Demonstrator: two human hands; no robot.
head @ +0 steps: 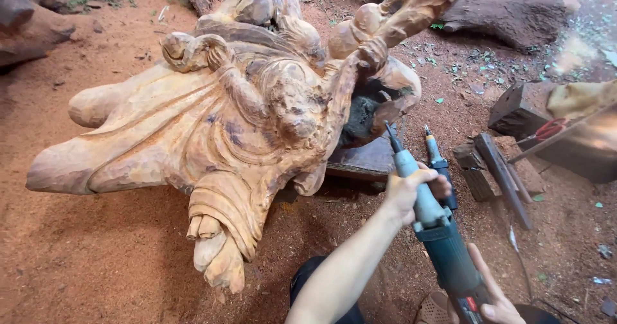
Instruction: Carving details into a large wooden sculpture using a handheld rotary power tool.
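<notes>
While both hands, left [411, 192] and right [491, 295], clamp the blue-grey grinder [437, 224], its tip nears the pale wood carving [212, 125]; its rear end is cut off.

head-worn view, looking down, close

This is an open-air woodcarving yard, worked straight on bare ground of red earth and sawdust [96, 253]. A big half-finished wooden sculpture [218, 125] lies across the middle, its folds and figures cut from pale root wood, with rough logs and stumps [508, 15] at the far edge and dark offcut blocks [514, 108] to the right. A powered rotary carving tool [437, 234] near the front, a second such tool [440, 163] lying just beyond it and wood chips scattered at far right also mark it as a carver's workplace.
</notes>
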